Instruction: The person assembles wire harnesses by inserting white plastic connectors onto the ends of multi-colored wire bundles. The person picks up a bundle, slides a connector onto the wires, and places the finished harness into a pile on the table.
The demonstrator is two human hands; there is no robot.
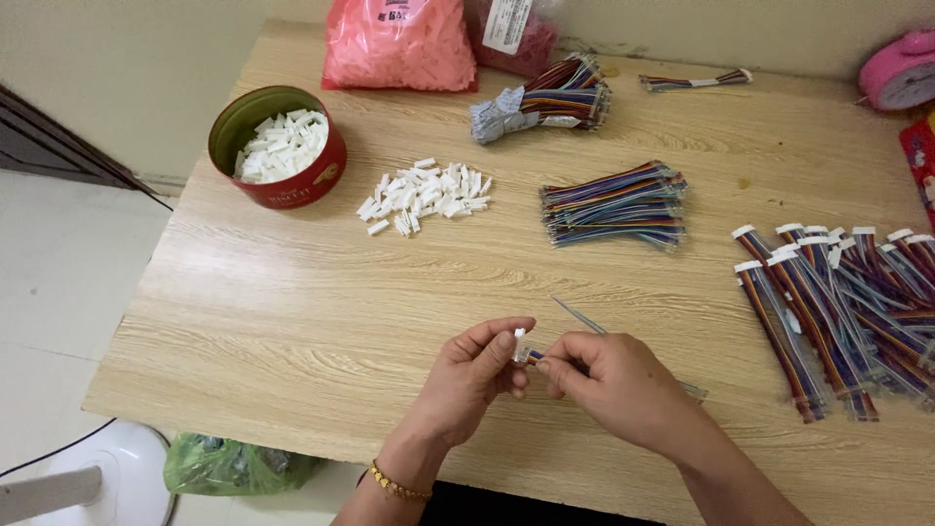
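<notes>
Light wood-grain worktop [292,312], red tin [278,146] green inside, white plastic bits [426,195], rainbow-striped wires [614,205], pink bag [399,44], gold bracelet [397,484]

- The small white connector [519,346] pinched between the left hand [472,375] and right hand [609,382] is mostly covered by fingertips; its shape is too small to tell.
- The ribbon cable [580,318] in the right hand runs under the palm, largely hidden.
- The pink bag [397,44] is cut off by the top edge.
- The pink round object [901,73] is cut by the right edge.
- The pile of finished cables [845,312] runs past the right edge.
- Both forearms leave the bottom edge.
</notes>
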